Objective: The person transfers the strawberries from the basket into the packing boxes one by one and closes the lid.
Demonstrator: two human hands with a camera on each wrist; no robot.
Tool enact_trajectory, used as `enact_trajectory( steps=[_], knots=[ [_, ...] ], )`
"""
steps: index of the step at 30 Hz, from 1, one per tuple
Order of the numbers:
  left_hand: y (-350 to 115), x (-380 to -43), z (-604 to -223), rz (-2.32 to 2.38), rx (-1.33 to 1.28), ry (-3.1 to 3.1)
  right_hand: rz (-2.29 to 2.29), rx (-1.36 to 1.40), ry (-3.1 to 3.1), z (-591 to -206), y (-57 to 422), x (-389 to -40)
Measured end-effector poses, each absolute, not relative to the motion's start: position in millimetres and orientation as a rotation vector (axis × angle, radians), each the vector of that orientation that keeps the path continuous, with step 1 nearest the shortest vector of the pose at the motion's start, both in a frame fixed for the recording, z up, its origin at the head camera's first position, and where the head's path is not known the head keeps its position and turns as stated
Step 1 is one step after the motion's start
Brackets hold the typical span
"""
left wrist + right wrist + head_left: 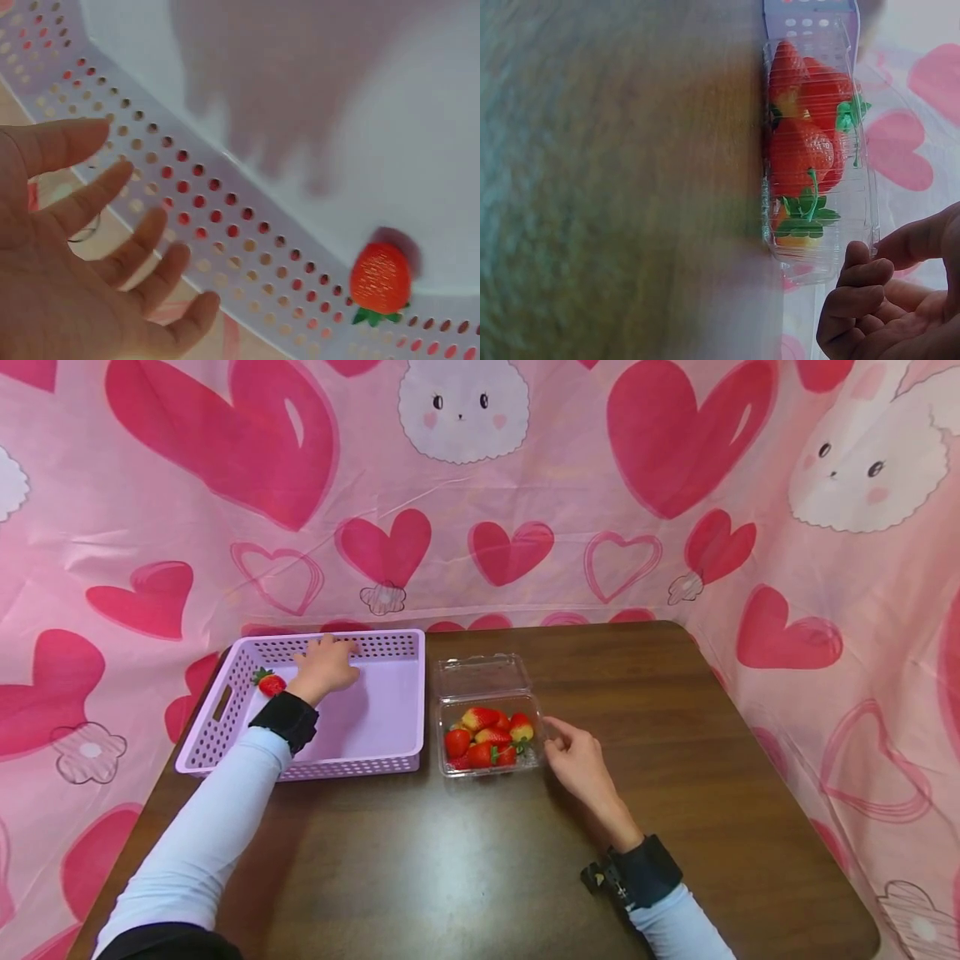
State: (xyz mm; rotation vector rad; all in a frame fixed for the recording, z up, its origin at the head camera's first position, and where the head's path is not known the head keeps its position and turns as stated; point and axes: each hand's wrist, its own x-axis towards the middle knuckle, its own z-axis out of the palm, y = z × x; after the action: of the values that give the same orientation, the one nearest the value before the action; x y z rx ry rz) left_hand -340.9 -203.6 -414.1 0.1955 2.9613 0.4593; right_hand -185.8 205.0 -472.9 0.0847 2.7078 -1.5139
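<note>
Over the purple basket [382,710], my left hand [326,667] hovers with its fingers spread and nothing in them. One strawberry [272,685] lies in the basket's left part, its leaves toward the side wall; the left wrist view shows this strawberry [381,279] apart from the fingers. To the basket's right stands a clear plastic clamshell box [483,677], lid folded back, with several strawberries [491,735] inside. My right hand [581,764] pinches the right rim of this box between thumb and finger, plainest in the right wrist view.
The brown wooden table [480,860] carries both containers near its back edge. Behind and at the sides hangs a pink cloth [570,468] printed with hearts and rabbit faces. The basket's perforated walls rise around its flat floor.
</note>
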Motion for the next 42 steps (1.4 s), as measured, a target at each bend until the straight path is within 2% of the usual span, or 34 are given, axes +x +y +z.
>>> enact_trajectory(
  steps=[16, 32, 42],
  knots=[
    [-249.3, -339.6, -429.2, 0.364, -0.133, 2.934, -1.522, 0.061, 2.711, -472.6, 204.8, -185.9],
    [-261.8, -334.5, -433.9, 0.319, -0.336, 2.828, -1.51, 0.085, 2.7, -470.7, 204.3, -186.5],
    [-264.8, -330.1, -435.9, 0.331, -0.307, 2.845, -1.513, 0.113, 2.669, -470.5, 203.9, -184.8]
  ],
)
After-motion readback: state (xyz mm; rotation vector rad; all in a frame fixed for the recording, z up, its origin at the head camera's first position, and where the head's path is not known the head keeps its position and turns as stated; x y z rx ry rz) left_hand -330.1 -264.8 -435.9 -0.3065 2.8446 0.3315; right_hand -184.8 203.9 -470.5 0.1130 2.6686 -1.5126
